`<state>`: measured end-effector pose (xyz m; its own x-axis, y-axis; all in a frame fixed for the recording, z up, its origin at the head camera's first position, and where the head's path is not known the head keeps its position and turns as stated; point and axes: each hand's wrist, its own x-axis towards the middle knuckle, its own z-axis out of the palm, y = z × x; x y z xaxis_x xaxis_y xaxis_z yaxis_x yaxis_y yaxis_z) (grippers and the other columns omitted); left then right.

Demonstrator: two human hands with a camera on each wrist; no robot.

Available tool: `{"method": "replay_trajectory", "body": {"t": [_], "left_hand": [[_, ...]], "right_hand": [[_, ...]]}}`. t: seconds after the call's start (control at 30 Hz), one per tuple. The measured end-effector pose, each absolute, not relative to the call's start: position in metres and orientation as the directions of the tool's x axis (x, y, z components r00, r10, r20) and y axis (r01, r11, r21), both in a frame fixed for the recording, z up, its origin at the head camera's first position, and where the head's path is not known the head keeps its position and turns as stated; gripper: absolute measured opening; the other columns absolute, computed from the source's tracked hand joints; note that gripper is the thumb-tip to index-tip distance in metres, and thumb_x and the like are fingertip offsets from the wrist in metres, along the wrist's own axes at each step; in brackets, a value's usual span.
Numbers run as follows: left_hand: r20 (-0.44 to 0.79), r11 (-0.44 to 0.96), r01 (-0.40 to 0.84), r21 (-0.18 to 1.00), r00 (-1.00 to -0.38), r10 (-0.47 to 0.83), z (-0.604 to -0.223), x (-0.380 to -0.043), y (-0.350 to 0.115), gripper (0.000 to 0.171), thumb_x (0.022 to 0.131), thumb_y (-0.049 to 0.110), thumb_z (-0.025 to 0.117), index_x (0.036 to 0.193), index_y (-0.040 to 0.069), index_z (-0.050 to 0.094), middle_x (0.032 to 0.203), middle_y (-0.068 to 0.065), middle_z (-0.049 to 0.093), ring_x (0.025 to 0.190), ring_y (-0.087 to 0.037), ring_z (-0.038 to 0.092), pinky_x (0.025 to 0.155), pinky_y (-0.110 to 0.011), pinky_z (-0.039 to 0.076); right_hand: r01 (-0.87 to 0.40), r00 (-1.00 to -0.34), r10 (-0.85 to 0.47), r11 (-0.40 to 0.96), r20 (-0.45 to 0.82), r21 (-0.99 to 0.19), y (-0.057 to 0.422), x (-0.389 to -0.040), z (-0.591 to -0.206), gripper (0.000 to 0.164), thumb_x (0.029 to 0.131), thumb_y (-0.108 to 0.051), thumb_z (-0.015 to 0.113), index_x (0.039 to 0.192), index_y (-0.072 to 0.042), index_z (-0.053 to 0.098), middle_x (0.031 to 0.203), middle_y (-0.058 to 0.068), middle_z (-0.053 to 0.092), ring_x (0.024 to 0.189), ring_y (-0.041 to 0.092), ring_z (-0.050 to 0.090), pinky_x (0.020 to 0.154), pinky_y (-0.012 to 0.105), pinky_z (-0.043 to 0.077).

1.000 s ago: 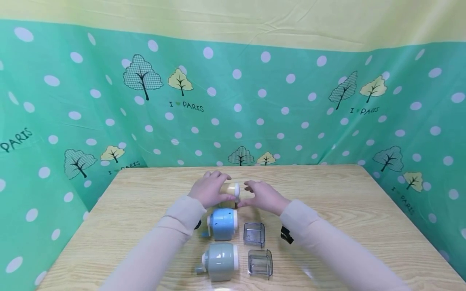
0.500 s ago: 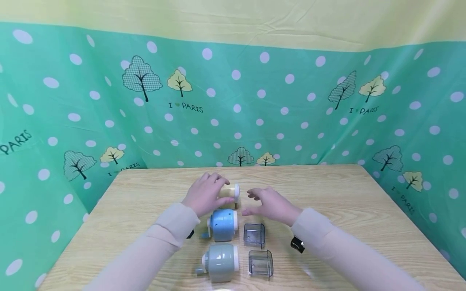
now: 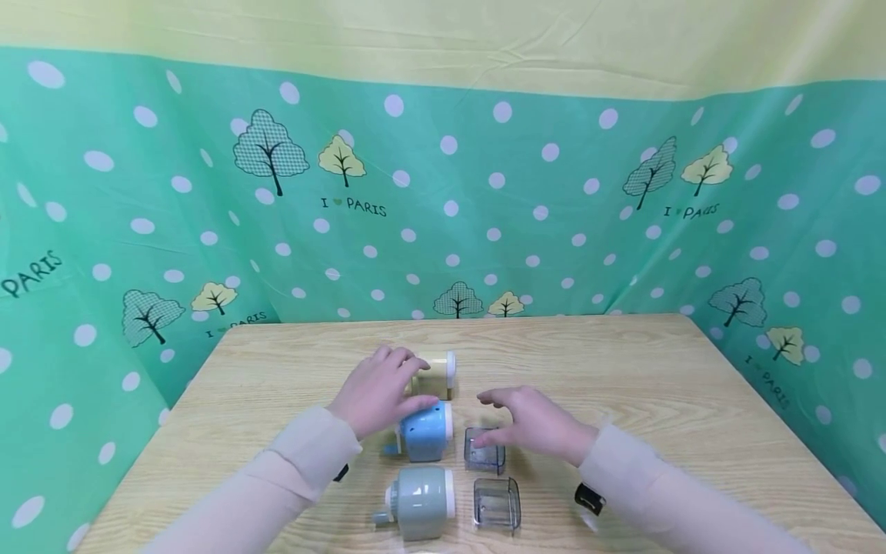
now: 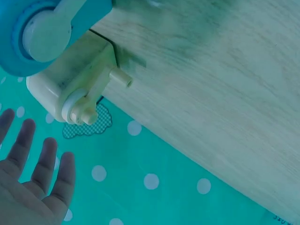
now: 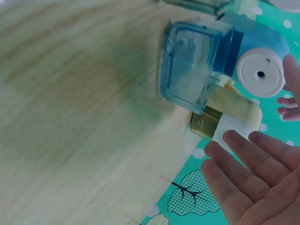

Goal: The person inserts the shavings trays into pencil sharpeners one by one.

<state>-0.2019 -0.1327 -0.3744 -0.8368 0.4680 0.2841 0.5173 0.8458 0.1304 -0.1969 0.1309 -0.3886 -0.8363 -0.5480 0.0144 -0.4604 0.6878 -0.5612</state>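
Three crank pencil sharpeners stand in a column on the table: yellow (image 3: 438, 375) at the far end, blue (image 3: 427, 444) in the middle, grey-green (image 3: 422, 504) nearest. My left hand (image 3: 375, 391) is over the left side of the yellow and blue ones, fingers spread; whether it touches either is unclear. In the left wrist view its fingers (image 4: 44, 171) are straight, apart from the yellow sharpener's crank. My right hand (image 3: 538, 425), fingers extended, hovers by a clear shavings drawer (image 3: 484, 459) beside the blue sharpener. A brown drawer (image 5: 205, 123) sits in the yellow sharpener.
A second clear shavings drawer (image 3: 497, 508) lies right of the grey-green sharpener. The wood-grain table (image 3: 623, 369) extends to both sides. Behind it hangs a green dotted cloth (image 3: 498, 231) reaching the table's back edge.
My left hand has let go of the yellow sharpener and moved back toward me and left. My right hand has drawn away from that sharpener's front, toward me and to the right.
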Motion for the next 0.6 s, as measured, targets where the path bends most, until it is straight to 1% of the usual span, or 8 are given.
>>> {"method": "replay_trajectory", "body": {"t": [0.2,0.37,0.6], "left_hand": [[0.262,0.847,0.510,0.152,-0.847,0.463,-0.375,-0.196,-0.132,0.066,0.089,0.061,0.055,0.129,0.010,0.067,0.123,-0.009,0.066,0.114,-0.029,0.057,0.098,-0.047,0.049],[0.260,0.834,0.533,0.141,-0.833,0.488,-0.378,-0.193,-0.132,0.067,0.090,0.059,0.056,0.129,0.006,0.066,0.124,-0.012,0.066,0.111,-0.030,0.058,0.097,-0.047,0.049],[0.252,0.817,0.559,0.140,-0.818,0.517,-0.382,-0.188,-0.131,0.071,0.088,0.061,0.056,0.131,0.006,0.065,0.125,-0.012,0.066,0.112,-0.031,0.058,0.097,-0.048,0.049]], "right_hand": [[-0.471,-0.823,-0.568,0.677,0.006,-0.566,0.135,-0.189,-0.391,0.083,0.072,-0.052,0.078,0.132,0.004,0.064,0.129,0.021,0.067,0.116,0.038,0.063,0.099,0.054,0.050],[-0.470,-0.820,-0.572,0.682,-0.008,-0.560,0.139,-0.184,-0.393,0.083,0.070,-0.054,0.077,0.129,0.004,0.065,0.127,0.021,0.068,0.115,0.038,0.064,0.098,0.053,0.050],[-0.467,-0.819,-0.573,0.690,-0.023,-0.553,0.142,-0.181,-0.400,0.079,0.069,-0.048,0.081,0.126,0.004,0.067,0.126,0.022,0.068,0.116,0.039,0.063,0.099,0.054,0.050]]}}
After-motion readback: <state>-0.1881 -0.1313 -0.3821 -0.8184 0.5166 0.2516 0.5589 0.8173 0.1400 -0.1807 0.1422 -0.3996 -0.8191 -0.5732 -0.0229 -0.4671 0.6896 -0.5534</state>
